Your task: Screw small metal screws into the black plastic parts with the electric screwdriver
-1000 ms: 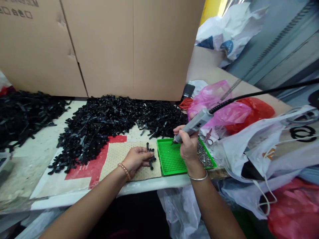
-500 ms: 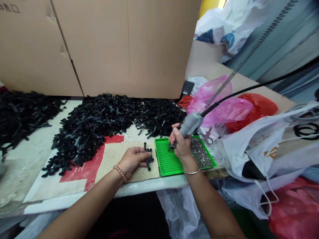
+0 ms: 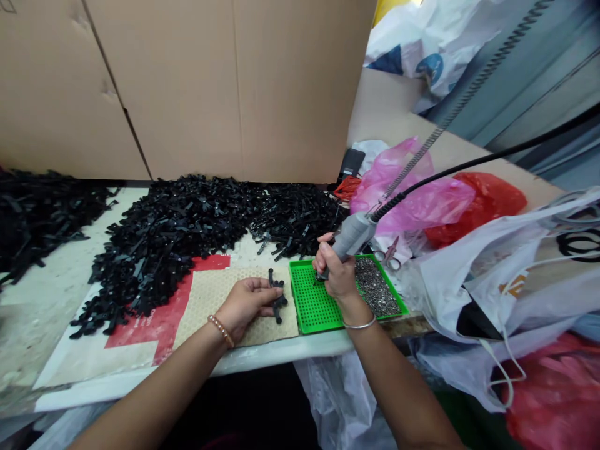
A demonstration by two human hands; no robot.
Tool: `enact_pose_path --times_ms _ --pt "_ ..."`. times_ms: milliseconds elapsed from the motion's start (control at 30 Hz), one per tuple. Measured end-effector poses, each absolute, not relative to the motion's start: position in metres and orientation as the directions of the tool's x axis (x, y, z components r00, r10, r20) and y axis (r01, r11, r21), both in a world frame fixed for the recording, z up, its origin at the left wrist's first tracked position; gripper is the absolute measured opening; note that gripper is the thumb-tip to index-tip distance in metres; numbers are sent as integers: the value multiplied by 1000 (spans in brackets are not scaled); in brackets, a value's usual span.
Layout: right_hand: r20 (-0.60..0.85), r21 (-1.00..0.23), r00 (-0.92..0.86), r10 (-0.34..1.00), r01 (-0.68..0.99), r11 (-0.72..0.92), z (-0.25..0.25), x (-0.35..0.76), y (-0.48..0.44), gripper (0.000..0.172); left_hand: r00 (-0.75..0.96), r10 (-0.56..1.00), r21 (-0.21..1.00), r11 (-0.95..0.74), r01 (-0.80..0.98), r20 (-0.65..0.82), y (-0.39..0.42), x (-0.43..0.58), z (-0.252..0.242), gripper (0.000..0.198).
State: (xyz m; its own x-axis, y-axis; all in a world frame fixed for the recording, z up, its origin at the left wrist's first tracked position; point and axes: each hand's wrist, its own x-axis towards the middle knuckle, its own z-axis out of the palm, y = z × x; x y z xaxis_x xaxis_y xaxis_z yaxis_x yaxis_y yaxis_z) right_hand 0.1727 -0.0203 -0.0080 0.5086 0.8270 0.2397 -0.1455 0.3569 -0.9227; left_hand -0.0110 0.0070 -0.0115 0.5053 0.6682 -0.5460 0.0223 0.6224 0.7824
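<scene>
My left hand lies palm down on a tan perforated mat, its fingertips against a small cluster of black plastic pieces. My right hand grips a grey rotary hand tool like a pen. The tool's tip touches the green perforated tray, and my fingers hide the tip itself. In the tray's right part lies a bed of small grey metal parts. A big heap of similar black plastic pieces spreads behind the mat.
A cardboard sheet stands along the table's back. Scissors lie behind the tray, near pink and red plastic bags. A white bag bulges at the right. The tool's black cable runs up right. Another black heap lies far left.
The whole view has drifted slightly, and the tool and my right hand have shifted a little left over the green tray. My left hand stays on the mat.
</scene>
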Motion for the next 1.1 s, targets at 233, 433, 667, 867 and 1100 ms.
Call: enact_pose_path --times_ms 233,433,667,867,1100 --pt "247 -927 509 824 -124 354 -9 173 -21 28 498 671 781 623 24 -550 8 -11 -13 24" --pt "277 -930 492 825 -79 359 -14 174 -21 25 505 658 776 630 37 -559 8 -10 -14 24" --pt "288 -923 492 821 -85 375 -15 174 -21 25 521 654 781 623 39 -548 9 -11 -14 25" --pt "300 -923 476 827 -75 378 -14 173 -20 22 509 654 772 635 33 -560 8 -10 -8 14" --pt "300 -924 456 838 -81 375 -18 174 -20 21 494 655 765 643 32 -572 8 -9 -8 10"
